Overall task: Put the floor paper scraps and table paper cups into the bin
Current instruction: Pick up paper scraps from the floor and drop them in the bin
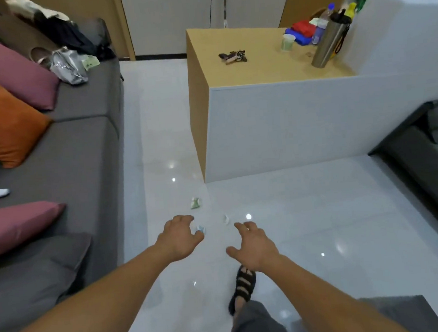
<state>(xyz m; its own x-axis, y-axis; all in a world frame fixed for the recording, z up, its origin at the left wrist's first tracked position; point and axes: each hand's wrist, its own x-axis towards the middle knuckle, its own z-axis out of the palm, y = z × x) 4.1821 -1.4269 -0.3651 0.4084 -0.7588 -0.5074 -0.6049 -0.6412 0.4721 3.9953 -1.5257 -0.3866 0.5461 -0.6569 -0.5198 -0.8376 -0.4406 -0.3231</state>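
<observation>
Three paper scraps lie on the glossy white floor: a greenish one (195, 202) near the table's corner, a small bluish one (200, 229) and a small white one (226, 218). My left hand (179, 237) hovers with loosely curled fingers right beside the bluish scrap, holding nothing. My right hand (253, 244) is spread open just below and right of the white scrap. A pale green paper cup (287, 42) stands on the wooden table (257, 68) at the far side. No bin is in view.
A grey sofa (62, 157) with pink and orange cushions runs along the left. The table also carries keys (233, 56), a steel bottle (330, 41) and red and blue items. A dark seat (426, 154) stands at the right. My sandalled foot (243, 287) is on the floor.
</observation>
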